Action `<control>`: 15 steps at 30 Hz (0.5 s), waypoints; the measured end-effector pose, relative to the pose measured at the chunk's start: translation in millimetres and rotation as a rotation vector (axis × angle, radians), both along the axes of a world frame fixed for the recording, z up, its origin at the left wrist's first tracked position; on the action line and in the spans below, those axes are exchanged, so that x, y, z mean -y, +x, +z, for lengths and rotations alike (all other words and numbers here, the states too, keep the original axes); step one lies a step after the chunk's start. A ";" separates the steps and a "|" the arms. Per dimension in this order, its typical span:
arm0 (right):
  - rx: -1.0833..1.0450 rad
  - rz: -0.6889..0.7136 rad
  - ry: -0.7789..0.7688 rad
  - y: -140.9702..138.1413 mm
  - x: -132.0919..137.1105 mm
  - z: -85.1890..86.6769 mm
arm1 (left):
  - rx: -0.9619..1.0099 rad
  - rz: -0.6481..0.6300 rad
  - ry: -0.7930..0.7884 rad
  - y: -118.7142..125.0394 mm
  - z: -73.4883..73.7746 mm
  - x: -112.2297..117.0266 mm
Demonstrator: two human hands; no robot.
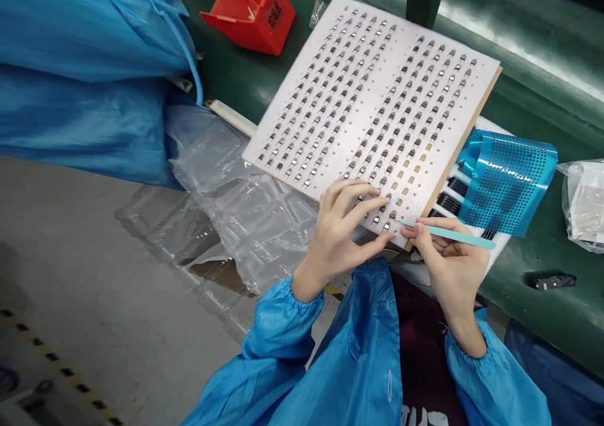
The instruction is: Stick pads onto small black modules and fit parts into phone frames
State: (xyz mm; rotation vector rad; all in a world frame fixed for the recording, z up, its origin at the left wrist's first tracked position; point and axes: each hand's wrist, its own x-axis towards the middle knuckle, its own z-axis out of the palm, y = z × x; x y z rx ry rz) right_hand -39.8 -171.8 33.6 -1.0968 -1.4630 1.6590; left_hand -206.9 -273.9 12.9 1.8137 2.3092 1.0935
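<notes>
teal tweezers (448, 235) gripped in right hand (450, 262), left hand (337, 228) open on foam board (340, 11), red bin's label (275, 16) unreadable

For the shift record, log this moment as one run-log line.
Left hand: on white perforated foam board, among rows of small metal parts | Right hand: holds teal pick, tip at board

Left hand (342, 221) shown palm down, with fingers (361, 190) extended and slightly spread; right hand (450, 262) held curled in a closed pencil grip; left wrist (306, 281) and right wrist (465, 331) angled inward.
</notes>
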 end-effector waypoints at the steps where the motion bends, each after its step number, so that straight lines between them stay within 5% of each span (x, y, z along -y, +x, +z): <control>1: -0.011 -0.005 0.001 1.3 -0.3 1.5 | 0.012 -0.002 0.000 0.2 2.1 0.3; 9: -0.079 0.061 0.021 26.5 -5.2 21.9 | 0.142 -0.059 0.177 12.7 23.8 -6.1; 15: -0.091 0.041 0.056 36.5 -3.6 26.8 | 0.201 -0.113 0.247 21.5 27.2 -14.5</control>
